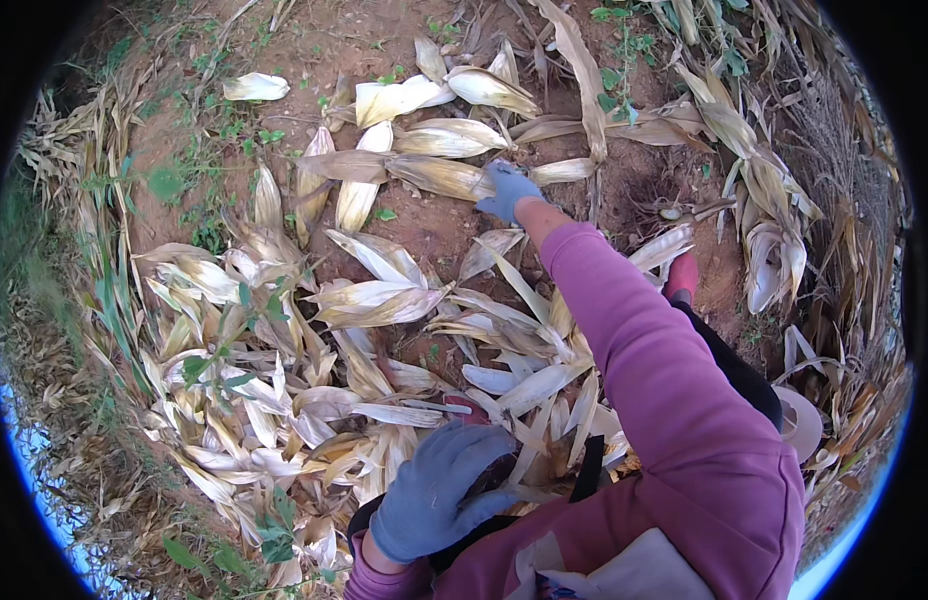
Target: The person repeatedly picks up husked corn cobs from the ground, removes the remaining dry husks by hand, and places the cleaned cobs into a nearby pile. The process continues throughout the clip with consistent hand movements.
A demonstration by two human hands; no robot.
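My right hand (507,193), in a blue-grey glove, reaches far out over the soil. Its fingers are closed around the end of a dry corn ear in its husk (443,176). Close to my body is my left hand (440,486), gloved alike, with bent fingers and the thumb apart from them. A dark patch shows in that gap, and I cannot tell whether it is something held. Just beyond the right hand lies a smaller husked ear (563,172). Another husked ear (453,138) rests above the gripped one.
Loose corn husks (284,420) are heaped at the left and before me. More husked ears (490,88) lie on reddish soil (419,221). Dry cornstalks (764,172) stand along the right. A red shoe (682,276) shows beside my right sleeve. Green weeds (216,367) rise at the left.
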